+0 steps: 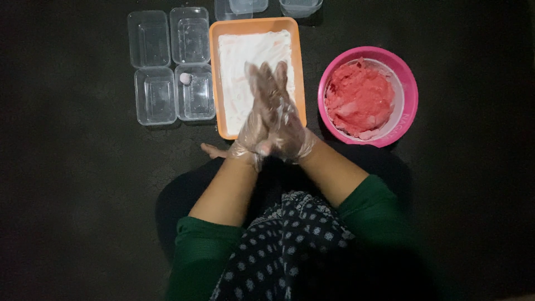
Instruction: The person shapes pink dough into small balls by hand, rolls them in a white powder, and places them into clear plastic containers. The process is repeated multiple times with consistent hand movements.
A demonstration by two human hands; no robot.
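Hands pressed palm to palm, both in clear plastic gloves: the left hand and the right hand meet flat, fingers pointing away from the body; whether anything sits between the palms cannot be told. Directly beneath and beyond them lies an orange tray coated with white flour. To the right of the hands stands a pink bowl of red dough. To their left sit clear plastic boxes, one holding a small pale ball.

Gloved left hand and right hand pressed palm-to-palm over orange tray; pink bowl right of tray, clear tubs left.
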